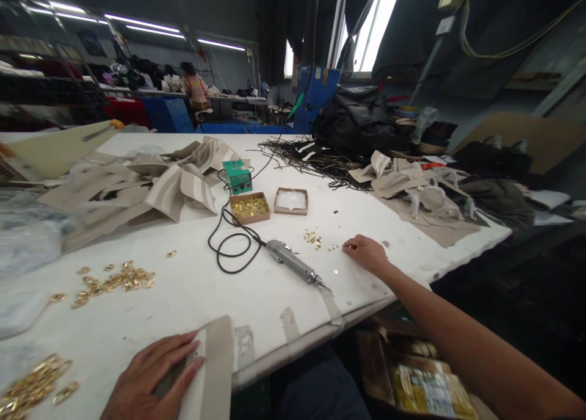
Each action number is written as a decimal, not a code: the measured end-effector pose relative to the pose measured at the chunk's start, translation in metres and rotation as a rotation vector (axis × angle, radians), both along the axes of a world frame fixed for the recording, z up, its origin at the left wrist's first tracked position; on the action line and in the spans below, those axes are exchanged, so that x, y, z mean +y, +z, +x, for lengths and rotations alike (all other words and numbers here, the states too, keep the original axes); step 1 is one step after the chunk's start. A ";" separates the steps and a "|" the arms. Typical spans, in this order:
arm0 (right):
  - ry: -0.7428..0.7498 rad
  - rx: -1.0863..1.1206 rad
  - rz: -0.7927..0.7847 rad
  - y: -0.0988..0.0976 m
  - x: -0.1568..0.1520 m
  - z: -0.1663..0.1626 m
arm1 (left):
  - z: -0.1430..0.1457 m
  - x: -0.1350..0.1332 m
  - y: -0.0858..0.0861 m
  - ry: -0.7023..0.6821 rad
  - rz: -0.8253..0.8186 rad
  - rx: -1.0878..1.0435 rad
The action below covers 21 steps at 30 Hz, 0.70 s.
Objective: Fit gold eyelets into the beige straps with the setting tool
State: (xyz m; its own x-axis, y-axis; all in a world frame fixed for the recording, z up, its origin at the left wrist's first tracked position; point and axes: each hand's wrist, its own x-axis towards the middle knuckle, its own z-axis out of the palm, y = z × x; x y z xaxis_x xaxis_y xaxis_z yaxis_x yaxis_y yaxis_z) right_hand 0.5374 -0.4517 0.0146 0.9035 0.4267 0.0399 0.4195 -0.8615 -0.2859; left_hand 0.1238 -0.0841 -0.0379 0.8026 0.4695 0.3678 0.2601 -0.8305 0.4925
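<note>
Head view, and the left hand [155,374] bends over a flat beige panel with a paler strip [220,356] by the near edge of the white counter [183,298], fingertips and thumb on it; gripping or just steadying, can't tell! Right hand [366,253], fingers curled, sits beside tiny scattered gold-coloured metal pieces [314,239] farther in from that edge; whether its tips meet is unclear. Best handling, I'd judge: panel pressed flat, pieces pinched singly. That panel looks smooth, matte, straight-sided.
</note>
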 end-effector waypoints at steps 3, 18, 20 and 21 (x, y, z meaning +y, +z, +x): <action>0.012 0.005 -0.017 0.004 0.002 0.001 | 0.000 -0.001 0.001 0.000 0.003 0.003; 0.048 0.130 0.062 0.002 0.016 0.019 | 0.001 -0.004 0.005 0.002 0.000 0.008; 0.049 0.151 0.058 -0.001 0.020 0.019 | 0.001 -0.005 0.005 0.001 0.000 0.007; 0.049 0.159 0.054 -0.002 0.021 0.019 | 0.001 -0.005 0.005 0.001 0.002 0.009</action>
State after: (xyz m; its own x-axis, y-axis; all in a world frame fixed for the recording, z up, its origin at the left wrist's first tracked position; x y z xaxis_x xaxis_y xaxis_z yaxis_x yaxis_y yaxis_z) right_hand 0.5564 -0.4303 0.0126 0.8785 0.4714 -0.0781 0.4063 -0.8230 -0.3971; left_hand 0.1246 -0.0891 -0.0324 0.8056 0.4697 0.3611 0.2656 -0.8311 0.4886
